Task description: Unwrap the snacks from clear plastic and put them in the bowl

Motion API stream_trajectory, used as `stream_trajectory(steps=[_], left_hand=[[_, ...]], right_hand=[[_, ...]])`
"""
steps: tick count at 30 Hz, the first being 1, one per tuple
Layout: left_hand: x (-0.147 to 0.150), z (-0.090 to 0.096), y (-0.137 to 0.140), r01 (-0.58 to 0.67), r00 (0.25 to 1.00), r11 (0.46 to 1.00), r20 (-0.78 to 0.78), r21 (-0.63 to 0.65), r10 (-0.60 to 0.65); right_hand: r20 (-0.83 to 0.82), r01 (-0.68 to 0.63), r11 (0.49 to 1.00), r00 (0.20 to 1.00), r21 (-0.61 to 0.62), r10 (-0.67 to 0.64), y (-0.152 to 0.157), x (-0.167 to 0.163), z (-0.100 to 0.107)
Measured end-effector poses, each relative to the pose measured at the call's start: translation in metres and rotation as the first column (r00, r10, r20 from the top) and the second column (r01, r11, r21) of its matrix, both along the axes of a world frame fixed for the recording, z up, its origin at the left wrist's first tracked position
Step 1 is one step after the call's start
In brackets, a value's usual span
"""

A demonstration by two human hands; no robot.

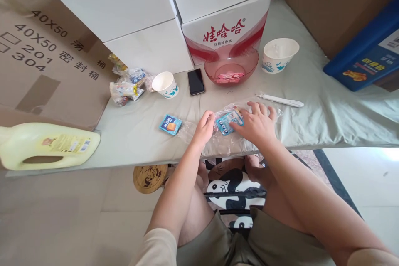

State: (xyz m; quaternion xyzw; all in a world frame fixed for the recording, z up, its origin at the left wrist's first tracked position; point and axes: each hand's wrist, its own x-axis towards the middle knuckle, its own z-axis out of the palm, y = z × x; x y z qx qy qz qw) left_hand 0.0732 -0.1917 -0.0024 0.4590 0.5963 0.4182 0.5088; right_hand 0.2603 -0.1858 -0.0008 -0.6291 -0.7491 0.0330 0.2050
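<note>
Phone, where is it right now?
In the head view, the phone lies on the cloth near the middle, beyond the left hand, between a white paper cup on its left and the pink bowl on its right.

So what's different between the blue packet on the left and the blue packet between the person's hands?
The left blue packet lies clear of both hands, while the middle blue packet is partly covered by the right hand.
The left blue packet shows a golden-brown food picture; the middle blue packet's visible side shows mostly pale print.
Both are small, blue and printed, with crinkled clear plastic close by.
</note>
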Motion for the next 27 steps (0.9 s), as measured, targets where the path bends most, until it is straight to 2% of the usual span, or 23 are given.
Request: stream_trajectory(steps=[2, 5, 12, 16, 19, 21, 24, 25, 27], left_hand=[[0.006, 0.004, -0.001, -0.014, 0.978, 0.997, 0.206, -0.075, 0.029], [0.011, 0.011, -0.002, -0.037, 0.926, 0.991, 0.368, -0.128, 0.082], [0.01, 0.015, 0.002, -0.137, 0.84, 0.969, 0.495, -0.206, 0.224], [0.012, 0.014, 0.008, -0.147, 0.803, 0.971, 0.551, -0.189, 0.229], [0.011, 0.013, 0.013, -0.167, 0.789, 0.963, 0.557, -0.212, 0.26], [0.007, 0.012, 0.016, -0.245, 0.795, 0.943, 0.51, -0.226, 0.329], [-0.001, 0.011, 0.017, -0.359, 0.826, 0.912, 0.388, -0.196, 0.409], [-0.003, 0.011, 0.017, -0.368, 0.844, 0.914, 0.35, -0.174, 0.406], [-0.006, 0.013, 0.015, -0.353, 0.879, 0.927, 0.293, -0.127, 0.375]], right_hand=[[0.004, 0.021, 0.999, 1.0, -0.037, -0.021, 0.003, -0.001, -0.003], [-0.013, 0.039, 0.995, 0.999, -0.093, -0.04, 0.006, 0.001, -0.005], [-0.104, 0.008, 1.0, 0.995, 0.013, -0.006, -0.001, 0.004, -0.001], [-0.184, -0.064, 0.998, 0.981, -0.029, 0.057, 0.004, 0.002, -0.01], [-0.264, -0.095, 0.995, 0.961, -0.02, 0.087, 0.007, 0.005, -0.015], [-0.358, -0.082, 0.994, 0.928, 0.072, 0.103, 0.004, 0.012, -0.012], [-0.515, 0.041, 0.976, 0.854, 0.213, 0.077, -0.005, 0.027, 0.006], [-0.567, 0.099, 0.971, 0.823, 0.217, 0.043, -0.007, 0.03, 0.015], [-0.657, 0.165, 0.976, 0.753, 0.143, -0.031, -0.001, 0.033, 0.034]])
